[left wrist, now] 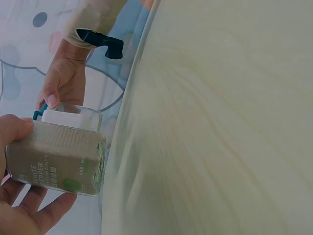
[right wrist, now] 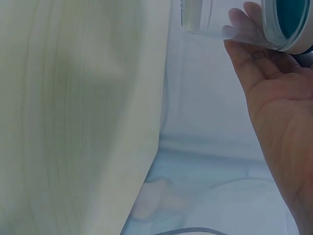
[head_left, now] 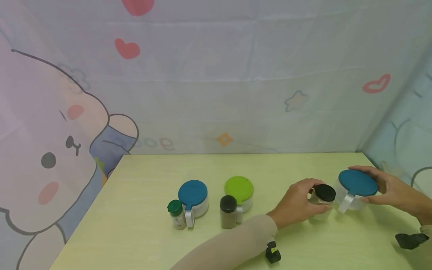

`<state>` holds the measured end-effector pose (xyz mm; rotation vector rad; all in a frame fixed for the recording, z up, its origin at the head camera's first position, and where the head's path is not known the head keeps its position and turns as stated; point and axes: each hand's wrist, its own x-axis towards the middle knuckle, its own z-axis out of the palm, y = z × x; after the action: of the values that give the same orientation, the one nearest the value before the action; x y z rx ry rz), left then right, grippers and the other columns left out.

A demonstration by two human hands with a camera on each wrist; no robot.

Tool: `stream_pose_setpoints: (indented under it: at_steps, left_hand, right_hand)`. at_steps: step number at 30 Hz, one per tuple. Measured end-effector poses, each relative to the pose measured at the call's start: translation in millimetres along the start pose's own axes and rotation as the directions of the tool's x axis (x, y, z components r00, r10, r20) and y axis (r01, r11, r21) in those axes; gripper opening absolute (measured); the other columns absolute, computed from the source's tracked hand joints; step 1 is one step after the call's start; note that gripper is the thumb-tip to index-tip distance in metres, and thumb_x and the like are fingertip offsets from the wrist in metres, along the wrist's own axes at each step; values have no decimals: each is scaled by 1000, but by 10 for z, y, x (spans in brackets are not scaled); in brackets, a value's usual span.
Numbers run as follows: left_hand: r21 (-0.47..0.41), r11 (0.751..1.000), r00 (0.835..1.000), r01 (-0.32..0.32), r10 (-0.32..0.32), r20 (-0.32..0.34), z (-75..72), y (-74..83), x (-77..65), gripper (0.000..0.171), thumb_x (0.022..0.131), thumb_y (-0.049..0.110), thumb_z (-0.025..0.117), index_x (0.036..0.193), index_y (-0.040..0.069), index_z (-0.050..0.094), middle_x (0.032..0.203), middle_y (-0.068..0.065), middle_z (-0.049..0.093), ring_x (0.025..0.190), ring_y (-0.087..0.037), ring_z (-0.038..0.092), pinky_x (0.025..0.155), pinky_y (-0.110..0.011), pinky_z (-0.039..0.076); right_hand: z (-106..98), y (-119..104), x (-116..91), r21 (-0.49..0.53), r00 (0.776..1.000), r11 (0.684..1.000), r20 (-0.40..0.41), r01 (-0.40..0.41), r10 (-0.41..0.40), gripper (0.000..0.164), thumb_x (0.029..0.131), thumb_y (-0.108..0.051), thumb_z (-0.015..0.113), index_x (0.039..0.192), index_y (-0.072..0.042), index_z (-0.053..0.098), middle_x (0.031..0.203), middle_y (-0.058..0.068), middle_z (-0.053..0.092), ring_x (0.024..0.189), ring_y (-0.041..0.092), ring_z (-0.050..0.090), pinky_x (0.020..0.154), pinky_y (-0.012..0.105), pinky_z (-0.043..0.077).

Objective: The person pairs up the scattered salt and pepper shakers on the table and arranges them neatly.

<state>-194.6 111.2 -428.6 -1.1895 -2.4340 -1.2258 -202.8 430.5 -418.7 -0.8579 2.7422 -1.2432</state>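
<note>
My left hand (head_left: pixel 293 202) grips a clear jar with a black lid (head_left: pixel 325 192), thumb and fingers on opposite sides. In the left wrist view this jar (left wrist: pixel 54 161) bears a white pepper label and holds a beige powder. Just right of it, my right hand (head_left: pixel 393 193) holds a clear canister with a blue lid (head_left: pixel 357 183) and a white handle, fingers round its far side and thumb at the near side. The right wrist view shows the fingers through the canister's transparent wall (right wrist: pixel 220 19). Jar and canister stand side by side at the table's right.
Left of centre are another blue-lidded canister (head_left: pixel 193 193) and a green-capped shaker (head_left: pixel 177 215). At the middle a lime-lidded canister (head_left: pixel 239 188) stands behind a black-lidded jar (head_left: pixel 228 215). A printed curtain (head_left: pixel 216 75) hangs behind the pale yellow table (head_left: pixel 135 240).
</note>
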Motion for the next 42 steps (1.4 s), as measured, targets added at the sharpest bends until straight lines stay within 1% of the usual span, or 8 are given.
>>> stream_pose_setpoints:
  at_steps: [7,13,19,24,27,34,38,42]
  left_hand:
    - [-12,1000,1000,13,-13,-14,-73,-15,-71,52,85,28,85,131,15,62,122,10,67,101,9,55,87,-3,46]
    - [-27,1000,1000,6,-7,-25,-159,-6,-133,53,86,27,84,132,15,61,124,8,67,102,7,56,87,-5,47]
    - [-39,999,1000,8,-8,-20,-225,-15,-184,53,87,26,83,133,14,60,124,7,66,103,6,57,87,-6,48]
    - [-54,999,1000,5,-6,-23,-251,-38,-224,52,87,25,83,132,14,60,123,6,66,103,6,56,86,-5,48]
    - [-60,998,1000,9,-10,-23,-268,-48,-254,52,88,25,82,132,14,60,123,6,66,103,6,57,86,-6,48]
    - [-68,998,1000,13,-14,-21,-324,-29,-305,52,88,24,83,132,13,59,123,4,66,105,6,57,84,-4,47]
    - [-78,997,1000,14,-15,-16,-351,-23,-336,51,88,23,82,132,13,59,124,4,65,104,6,57,82,-3,48]
    - [-93,995,1000,21,-23,-18,-373,-15,-365,51,88,22,82,132,13,59,124,3,65,102,6,57,80,-3,49]
  right_hand:
    - [38,-80,64,-37,1000,999,-4,-20,20,86,88,6,73,159,-8,29,145,-26,32,117,-13,44,78,21,53]
    - [55,-133,118,-23,1000,1000,15,-2,2,86,87,7,74,159,-9,29,146,-23,33,120,-12,44,80,21,53]
    - [78,-160,188,6,999,999,19,35,-35,88,85,10,73,159,-7,28,148,-17,36,121,-8,47,83,19,52]
    - [107,-185,247,55,998,997,26,51,-53,87,83,13,73,157,-5,30,146,-7,40,118,-1,53,83,21,53]
    - [120,-202,273,80,997,995,42,61,-65,86,84,14,72,157,-4,30,147,-4,41,120,1,54,85,21,53]
    - [142,-237,327,93,993,992,68,87,-94,87,84,13,73,158,-4,28,149,-7,41,123,-2,54,89,20,54]
    - [161,-257,361,107,990,989,83,104,-113,88,84,14,73,157,-3,28,149,-7,42,124,-1,54,91,20,54]
    - [176,-283,390,127,987,985,95,119,-132,88,84,13,73,157,-3,28,149,-6,42,124,-1,54,93,18,51]
